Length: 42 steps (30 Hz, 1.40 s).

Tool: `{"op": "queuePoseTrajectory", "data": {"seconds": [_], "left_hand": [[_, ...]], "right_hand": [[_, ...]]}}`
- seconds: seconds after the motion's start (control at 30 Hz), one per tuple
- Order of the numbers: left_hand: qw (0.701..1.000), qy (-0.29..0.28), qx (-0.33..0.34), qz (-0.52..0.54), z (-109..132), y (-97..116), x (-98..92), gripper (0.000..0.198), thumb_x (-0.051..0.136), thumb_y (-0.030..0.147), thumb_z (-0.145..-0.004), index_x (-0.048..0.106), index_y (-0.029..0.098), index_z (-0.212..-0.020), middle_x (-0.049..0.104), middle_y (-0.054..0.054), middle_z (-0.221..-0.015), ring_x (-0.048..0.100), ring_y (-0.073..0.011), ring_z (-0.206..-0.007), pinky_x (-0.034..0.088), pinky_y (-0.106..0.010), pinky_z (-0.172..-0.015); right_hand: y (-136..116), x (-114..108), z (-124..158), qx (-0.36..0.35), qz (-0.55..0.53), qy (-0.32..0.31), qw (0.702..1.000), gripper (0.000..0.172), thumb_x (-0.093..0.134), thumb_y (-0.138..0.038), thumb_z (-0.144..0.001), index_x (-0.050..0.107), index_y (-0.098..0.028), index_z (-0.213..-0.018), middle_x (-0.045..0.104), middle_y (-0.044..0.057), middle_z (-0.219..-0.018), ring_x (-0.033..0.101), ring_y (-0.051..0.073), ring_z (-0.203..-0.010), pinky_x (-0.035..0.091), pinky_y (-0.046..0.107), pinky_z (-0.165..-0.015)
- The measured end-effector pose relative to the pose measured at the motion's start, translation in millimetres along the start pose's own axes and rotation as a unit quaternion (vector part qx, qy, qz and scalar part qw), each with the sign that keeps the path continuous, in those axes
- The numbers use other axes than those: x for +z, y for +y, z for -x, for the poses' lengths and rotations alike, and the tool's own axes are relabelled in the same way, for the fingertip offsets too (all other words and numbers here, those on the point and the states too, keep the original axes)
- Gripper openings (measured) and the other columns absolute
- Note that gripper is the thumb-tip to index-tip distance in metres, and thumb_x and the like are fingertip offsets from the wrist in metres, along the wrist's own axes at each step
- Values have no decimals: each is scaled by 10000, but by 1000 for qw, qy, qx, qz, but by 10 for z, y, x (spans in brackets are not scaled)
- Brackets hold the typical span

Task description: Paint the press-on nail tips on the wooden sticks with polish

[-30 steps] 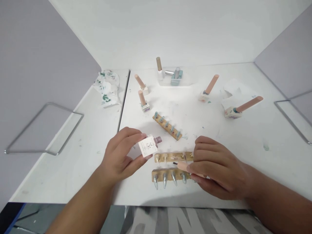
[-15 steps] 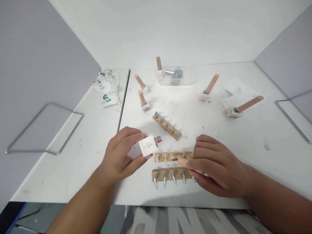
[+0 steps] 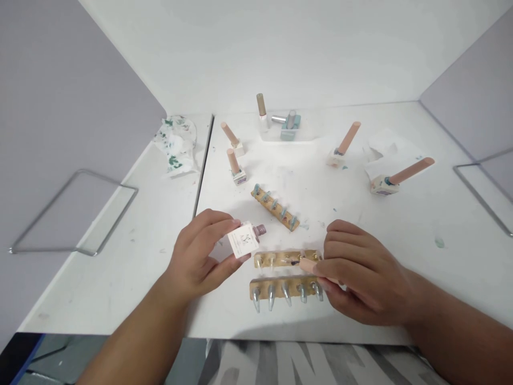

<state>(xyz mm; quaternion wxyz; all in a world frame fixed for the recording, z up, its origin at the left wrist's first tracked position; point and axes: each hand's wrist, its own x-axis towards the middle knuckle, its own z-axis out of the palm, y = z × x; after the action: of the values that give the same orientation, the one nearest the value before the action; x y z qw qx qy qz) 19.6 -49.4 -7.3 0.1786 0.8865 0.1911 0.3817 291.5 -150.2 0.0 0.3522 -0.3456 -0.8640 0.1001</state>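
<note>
Since the earlier frame, the brush [image 3: 308,266] has slid slightly right. The left hand [image 3: 204,250] grasps an open, tilted bottle [image 3: 242,240]; right of it, bristles touch or sit just above a strip of nail tips [image 3: 279,260]; then the right hand [image 3: 363,272] pinches the brush's handle.

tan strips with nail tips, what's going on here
The left hand holds an uncapped square white bottle, tilted to the right. The right hand grips a peach cylindrical cap, its dark brush at the middle tan strip with clear nail tips; whether it touches one is hard to tell. A nearer tan strip holds silvery tips; an angled tan strip farther off holds teal tips.
</note>
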Motion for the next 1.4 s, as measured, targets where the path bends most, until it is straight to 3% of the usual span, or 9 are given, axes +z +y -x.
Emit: {"op": "queuePoseTrajectory", "data": {"seconds": [0.43,0.6,0.8,1.4], "left_hand": [[1000,1,3,7,7,-8,-6,418,695,162,-816,566,135,-1212,605,-96,-971,590,-180,-815,501,-287,-638],[1000,-3,4,7,3,-9,-9,435,697,149,-808,564,137,-1223,610,-96,-978,593,-182,-818,506,-291,-639],[1000,1,0,17,8,-9,3,430,697,147,-810,565,141,-1220,609,-93,-980,593,-175,-817,504,-285,-640],[1000,2,6,8,11,-9,-6,419,693,158,-811,564,136,-1209,605,-95,-969,590,-180,-796,496,-294,-625]], "right_hand": [[-4,-45,24,11,-5,17,1000,197,562,10,-745,529,-150,-856,415,-20,-656,303,118,-634,320,321,-596],[9,-50,5,14,-23,48,998,207,564,20,-751,534,-141,-877,435,-23,-649,353,114,-633,328,311,-596],[22,36,-5,9,-18,21,1000,153,568,-45,-826,548,-129,-953,525,3,-717,399,123,-668,367,321,-634],[-1,-18,27,9,1,18,1000,158,575,-32,-784,544,-140,-894,487,-11,-677,343,122,-643,345,321,-621]]}}
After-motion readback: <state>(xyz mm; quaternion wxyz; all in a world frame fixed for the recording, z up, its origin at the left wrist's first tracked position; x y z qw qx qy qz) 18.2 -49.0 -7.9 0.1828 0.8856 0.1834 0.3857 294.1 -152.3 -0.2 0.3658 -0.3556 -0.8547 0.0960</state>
